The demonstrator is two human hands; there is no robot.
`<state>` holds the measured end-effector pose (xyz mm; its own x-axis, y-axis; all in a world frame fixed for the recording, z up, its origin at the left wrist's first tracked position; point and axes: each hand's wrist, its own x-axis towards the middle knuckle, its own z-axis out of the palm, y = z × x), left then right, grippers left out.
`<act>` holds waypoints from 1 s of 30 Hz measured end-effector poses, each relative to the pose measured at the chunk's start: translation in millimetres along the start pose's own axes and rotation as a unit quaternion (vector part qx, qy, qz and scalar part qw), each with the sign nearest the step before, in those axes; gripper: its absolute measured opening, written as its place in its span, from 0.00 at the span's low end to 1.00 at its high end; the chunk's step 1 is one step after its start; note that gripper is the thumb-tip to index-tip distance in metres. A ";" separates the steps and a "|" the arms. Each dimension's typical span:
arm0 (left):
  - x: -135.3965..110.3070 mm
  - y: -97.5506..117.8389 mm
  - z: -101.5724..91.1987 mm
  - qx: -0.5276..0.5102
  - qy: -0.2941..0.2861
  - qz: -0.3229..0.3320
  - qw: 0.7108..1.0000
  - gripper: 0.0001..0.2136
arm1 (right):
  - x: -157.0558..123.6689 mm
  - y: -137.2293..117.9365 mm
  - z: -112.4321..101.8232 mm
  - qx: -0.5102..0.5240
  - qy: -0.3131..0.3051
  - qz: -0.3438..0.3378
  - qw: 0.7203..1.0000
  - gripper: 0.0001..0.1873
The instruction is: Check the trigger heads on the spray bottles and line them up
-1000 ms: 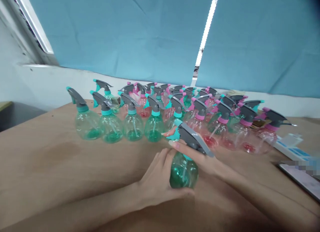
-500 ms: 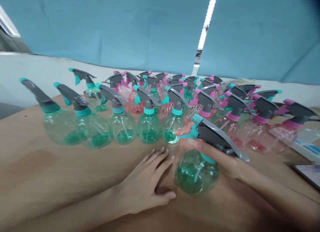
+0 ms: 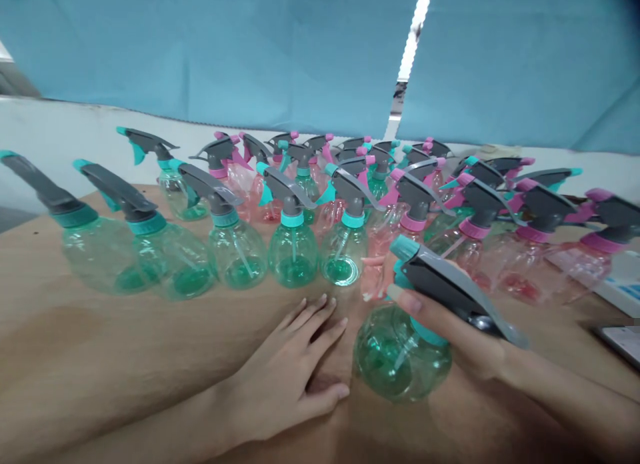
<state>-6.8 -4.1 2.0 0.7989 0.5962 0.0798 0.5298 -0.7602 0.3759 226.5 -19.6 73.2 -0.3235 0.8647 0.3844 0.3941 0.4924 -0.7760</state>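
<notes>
My right hand (image 3: 465,337) is wrapped round the neck and trigger of a green spray bottle (image 3: 400,357) with a grey and turquoise head. The bottle tilts a little, and some of my fingers are hidden behind its head. My left hand (image 3: 295,367) lies flat on the wooden table, fingers spread, holding nothing, just left of that bottle. Beyond the hands a front row of bottles stands upright, among them a green spray bottle (image 3: 294,251) and, further right, a pink spray bottle (image 3: 467,247).
Several more green and pink spray bottles crowd behind the front row. At the right edge a phone-like dark slab (image 3: 623,341) lies on the wooden table (image 3: 200,344), near a white and blue box (image 3: 623,291). A blue curtain (image 3: 240,57) hangs behind.
My right hand has shifted slightly right and nearer with the spray bottle, and its fingers sit closer round the trigger. My left hand stays put. The view has moved slightly.
</notes>
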 end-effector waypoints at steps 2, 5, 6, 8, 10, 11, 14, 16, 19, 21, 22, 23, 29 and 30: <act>-0.1 -0.4 0.0 0.002 0.000 -0.001 1.000 0.34 | 0.1 -2.3 -2.4 -0.010 0.001 -0.022 1.000 0.15; 0.3 -0.1 -0.5 0.013 -0.004 -0.005 1.000 0.31 | -0.6 -1.3 -2.7 -0.002 0.003 -0.024 1.000 0.14; 0.5 0.2 -0.7 0.015 -0.006 -0.006 1.000 0.31 | -1.1 0.1 -1.7 0.006 0.002 -0.013 1.000 0.13; 1.1 0.9 -0.9 0.016 -0.008 -0.005 1.000 0.31 | -2.0 3.0 1.2 0.028 0.003 0.012 1.000 0.11; 1.5 1.4 -1.0 0.014 -0.007 -0.003 1.000 0.31 | -2.8 4.5 4.0 0.048 0.011 0.032 0.998 0.12; 1.6 1.4 -1.0 0.015 -0.007 -0.002 1.000 0.31 | -3.0 4.3 5.0 0.052 0.015 0.037 0.998 0.12; 1.4 0.9 -0.4 0.020 -0.008 -0.001 1.000 0.31 | -3.2 1.2 5.5 0.055 0.015 0.044 0.997 0.11; 1.2 0.3 0.3 0.021 -0.004 0.003 1.000 0.31 | -3.3 -0.8 4.9 0.068 0.015 0.044 0.997 0.11; 1.1 -0.3 1.2 0.027 -0.002 0.008 1.000 0.31 | -3.8 -1.1 5.1 0.094 0.016 0.062 0.994 0.12; 1.2 -0.2 1.3 0.035 -0.004 0.009 0.999 0.31 | -4.1 0.0 6.2 0.107 0.016 0.074 0.991 0.13; 1.2 -0.1 1.2 0.040 -0.007 0.009 0.999 0.30 | -4.2 0.6 6.9 0.112 0.013 0.078 0.991 0.14; 1.2 0.1 1.1 0.044 -0.009 0.008 0.999 0.30 | -4.3 1.0 7.4 0.116 0.013 0.077 0.990 0.14; 1.8 1.5 -0.8 0.061 -0.018 0.005 0.998 0.30 | -6.1 2.2 7.6 0.120 0.002 0.093 0.988 0.16; 1.9 1.8 -1.2 0.060 -0.021 0.004 0.998 0.30 | -6.4 2.4 7.2 0.119 0.002 0.095 0.988 0.16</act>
<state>-4.7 -4.0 4.0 0.8129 0.5808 0.0435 0.5517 -0.7918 0.2621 223.3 -24.7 65.2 -0.2597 0.9399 0.2216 0.2347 0.2840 -0.9296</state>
